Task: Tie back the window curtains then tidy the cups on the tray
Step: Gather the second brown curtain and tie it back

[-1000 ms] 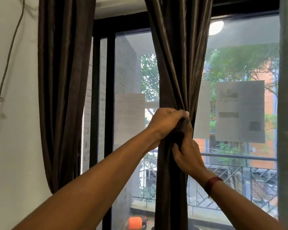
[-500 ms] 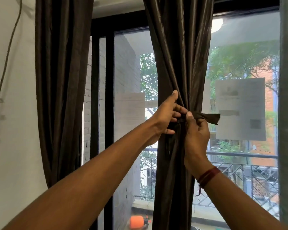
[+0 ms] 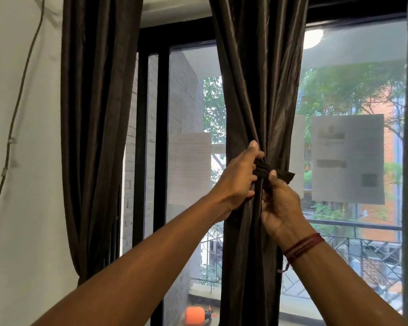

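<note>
At the centre of the view, the middle curtain (image 3: 257, 90) is hanging gathered into a narrow bunch in front of the window pane (image 3: 188, 102). The left hand (image 3: 238, 177) is reaching round the bunch from the nine o'clock side. Its fingers are curling into the folds and one digit is pointing up toward twelve o'clock, so its grip is clamped on the curtain. The right hand (image 3: 280, 203), just at four o'clock of the left one, is pinching a dark tie band (image 3: 281, 177) between thumb and fingers, its grip closing on the band. The band is crossing the front of the bunch, and its loose end is sticking out toward three o'clock, past the curtain's edge. A red thread bracelet (image 3: 302, 247) is circling the right wrist.

Toward nine o'clock a second curtain (image 3: 92, 114) is hanging loose beside the white wall (image 3: 22, 208), where a thin cable (image 3: 22, 90) is running down. Sheets of paper (image 3: 347, 158) are sticking to the glass on either side of the hands. Outside, an orange object (image 3: 194, 315) is lying low at six o'clock, and a metal railing (image 3: 362, 228) is crossing at four o'clock.
</note>
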